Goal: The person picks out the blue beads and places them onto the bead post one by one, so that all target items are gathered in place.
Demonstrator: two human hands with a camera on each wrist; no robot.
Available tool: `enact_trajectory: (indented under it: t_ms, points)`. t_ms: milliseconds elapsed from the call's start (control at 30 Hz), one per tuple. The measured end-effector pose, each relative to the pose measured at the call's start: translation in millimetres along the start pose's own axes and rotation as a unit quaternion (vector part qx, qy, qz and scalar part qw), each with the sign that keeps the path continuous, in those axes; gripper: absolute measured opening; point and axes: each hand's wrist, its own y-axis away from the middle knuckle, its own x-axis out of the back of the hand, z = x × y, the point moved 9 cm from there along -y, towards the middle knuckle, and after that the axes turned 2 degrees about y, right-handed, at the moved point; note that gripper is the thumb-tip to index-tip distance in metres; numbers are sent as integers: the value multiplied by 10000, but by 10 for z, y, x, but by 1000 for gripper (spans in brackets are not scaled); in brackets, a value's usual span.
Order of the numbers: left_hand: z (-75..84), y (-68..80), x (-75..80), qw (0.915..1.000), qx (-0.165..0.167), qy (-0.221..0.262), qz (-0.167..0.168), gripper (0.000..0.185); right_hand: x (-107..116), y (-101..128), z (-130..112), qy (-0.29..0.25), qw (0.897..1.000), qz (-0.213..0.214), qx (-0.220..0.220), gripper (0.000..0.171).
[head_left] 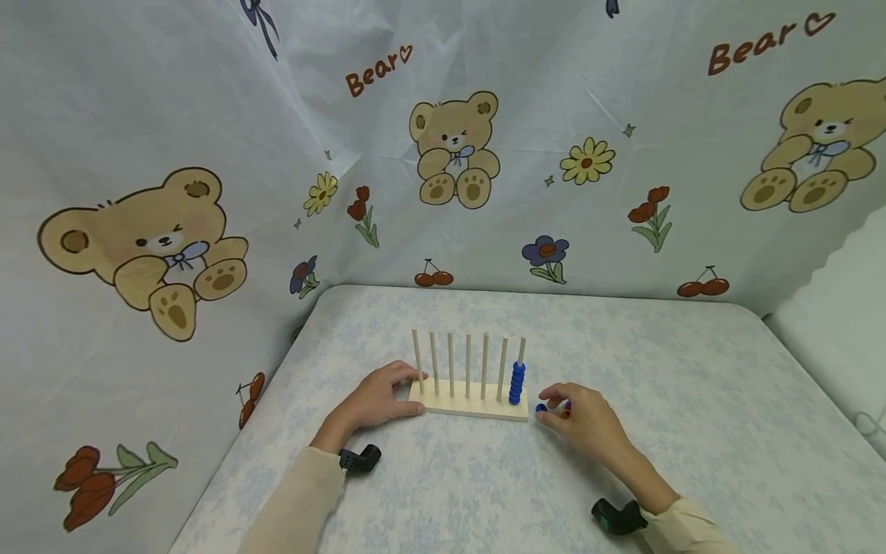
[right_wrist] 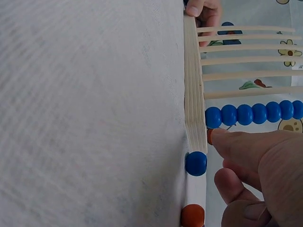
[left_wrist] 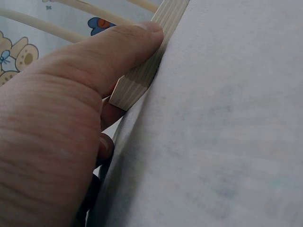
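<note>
The left hand (head_left: 381,396) grips the left end of a wooden bead counter's base (head_left: 471,403). Its thumb lies along the front edge in the left wrist view, with fingers behind. Pale pegs rise from the base, and the rightmost carries a stack of blue beads (head_left: 517,383). Just past the base's right end, the right hand (head_left: 584,419) hovers with thumb and index finger apart. A loose blue bead (right_wrist: 196,163) lies on the table by its thumb. An orange bead (right_wrist: 192,215) sits nearer the wrist camera, and a purple bead (head_left: 568,405) shows partly behind the fingers.
A pale, blue-mottled cloth covers the table (head_left: 443,492). Behind and to the left hangs a white curtain (head_left: 526,46) printed with bears and flowers. Each wrist wears a small black camera (head_left: 619,517). A thin cable (head_left: 871,423) shows at the far right.
</note>
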Motion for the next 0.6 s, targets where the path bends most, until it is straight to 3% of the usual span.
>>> enact_trajectory:
  t_ms: [600]
  points:
    - [16,-8,-4,10000,16,-39,-41,58,-86,-41,26,271,9994,-191,-68,27]
